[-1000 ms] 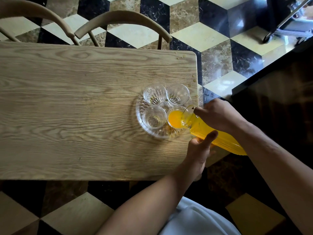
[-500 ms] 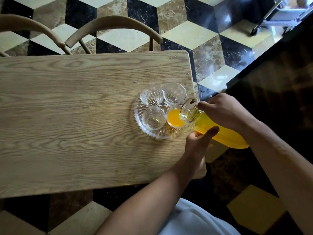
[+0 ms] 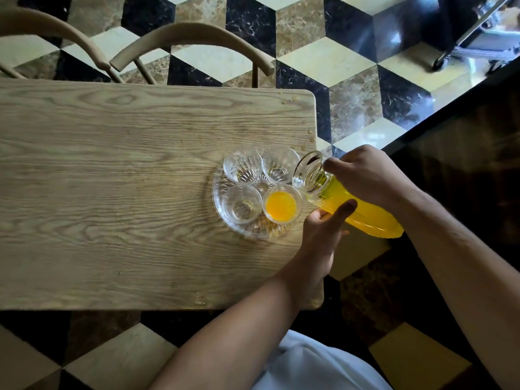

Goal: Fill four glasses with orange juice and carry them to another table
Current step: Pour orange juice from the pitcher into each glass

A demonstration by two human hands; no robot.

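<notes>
A round clear glass tray (image 3: 225,218) sits near the right end of the wooden table (image 3: 112,192) and carries several small cut glasses. The near-right glass (image 3: 282,204) holds orange juice. The far-right glass (image 3: 278,167), far-left glass (image 3: 242,169) and near-left glass (image 3: 241,203) look empty. A glass jug of orange juice (image 3: 354,209) lies tilted, its mouth (image 3: 309,171) beside the far-right glass. My right hand (image 3: 368,175) grips the jug's neck from above. My left hand (image 3: 323,232) supports the jug from below, thumb against its body.
Two curved wooden chair backs (image 3: 191,38) stand along the table's far edge. Small drops lie on the table near its far-right corner (image 3: 292,99). The floor has a cube-pattern tile. A dark counter (image 3: 464,136) runs at the right, and a wheeled cart (image 3: 475,46) stands at top right.
The jug's mouth has lifted off the near-right glass and moved toward the far-right glass. Juice has stopped flowing. That glass now holds juice.
</notes>
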